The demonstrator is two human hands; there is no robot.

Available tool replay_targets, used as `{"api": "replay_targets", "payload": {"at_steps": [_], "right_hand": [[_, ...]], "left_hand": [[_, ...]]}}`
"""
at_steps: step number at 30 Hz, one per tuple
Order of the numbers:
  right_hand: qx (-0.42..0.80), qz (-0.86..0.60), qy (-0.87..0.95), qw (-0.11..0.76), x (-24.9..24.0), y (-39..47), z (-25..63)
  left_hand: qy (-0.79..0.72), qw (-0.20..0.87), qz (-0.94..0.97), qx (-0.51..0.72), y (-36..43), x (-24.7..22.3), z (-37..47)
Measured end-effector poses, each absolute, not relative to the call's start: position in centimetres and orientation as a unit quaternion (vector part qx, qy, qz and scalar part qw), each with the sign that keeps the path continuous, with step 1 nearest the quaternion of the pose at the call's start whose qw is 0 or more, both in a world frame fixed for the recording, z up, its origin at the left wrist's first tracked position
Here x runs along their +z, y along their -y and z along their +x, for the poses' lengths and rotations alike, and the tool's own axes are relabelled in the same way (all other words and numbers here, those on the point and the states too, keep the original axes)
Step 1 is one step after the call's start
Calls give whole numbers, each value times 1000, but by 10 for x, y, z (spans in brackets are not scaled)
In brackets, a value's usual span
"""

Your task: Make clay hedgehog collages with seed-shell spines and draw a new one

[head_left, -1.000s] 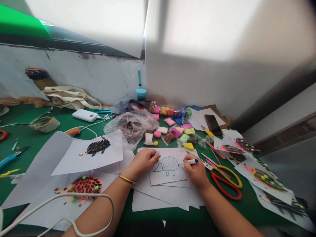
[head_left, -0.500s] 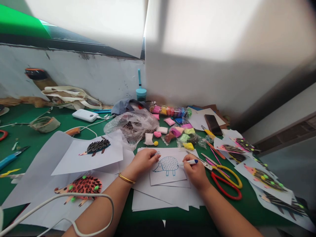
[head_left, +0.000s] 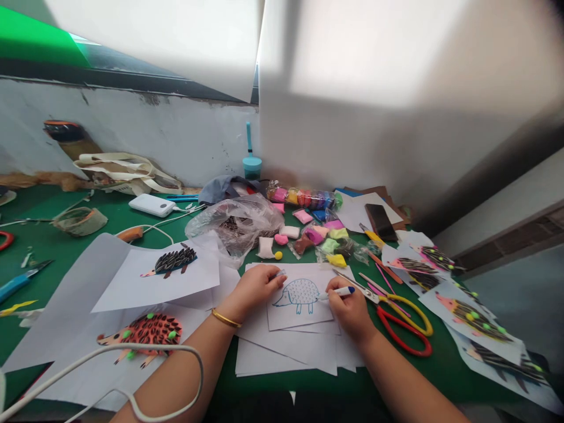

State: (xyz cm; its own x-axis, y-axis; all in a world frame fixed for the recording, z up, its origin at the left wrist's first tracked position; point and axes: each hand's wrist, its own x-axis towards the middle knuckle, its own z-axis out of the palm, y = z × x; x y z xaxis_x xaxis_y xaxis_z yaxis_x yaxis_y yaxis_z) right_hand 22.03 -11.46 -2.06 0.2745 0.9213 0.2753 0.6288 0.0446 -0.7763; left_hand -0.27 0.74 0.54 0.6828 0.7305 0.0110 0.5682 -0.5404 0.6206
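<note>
My right hand [head_left: 349, 305] is closed in a writing grip round a white marker [head_left: 340, 291] with a dark blue end. Its tip points left, at the rear edge of a blue hedgehog drawing [head_left: 301, 294]. The drawing has a snout, four short legs and small marks all over its body. It is on a white sheet [head_left: 282, 320], atop more loose sheets. At that sheet's left edge rests my left hand [head_left: 259, 288], thumb and fingers pinched on a small pale cap-like piece [head_left: 281, 273]. A gold bangle [head_left: 226, 318] circles the left wrist.
Red-and-yellow scissors [head_left: 403, 320] lie right of my right hand. Several finished hedgehog pictures [head_left: 473, 314] cover the right side, with two more [head_left: 174, 261] on the left. Clay packets [head_left: 304, 235] and a plastic bag of seeds [head_left: 235, 226] sit behind. A white cable [head_left: 145, 348] crosses the lower left.
My right hand and the marker have shifted very slightly at the hedgehog's rear edge. My left hand stays in place.
</note>
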Motion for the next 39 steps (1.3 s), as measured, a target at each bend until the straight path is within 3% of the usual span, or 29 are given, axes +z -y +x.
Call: {"api": "replay_targets", "payload": {"at_steps": [10, 18, 27, 39], "right_hand": [[196, -676, 575, 417, -21, 114, 218], [189, -638, 514, 541, -20, 111, 223], [406, -499, 413, 645, -19, 105, 209], [509, -459, 398, 610, -16, 104, 202]], "left_hand": [[-371, 298, 869, 136, -8, 4, -3], [-356, 283, 878, 149, -6, 4, -3], [-279, 181, 920, 207, -2, 5, -3], [-234, 131, 949, 164, 14, 7, 4]]}}
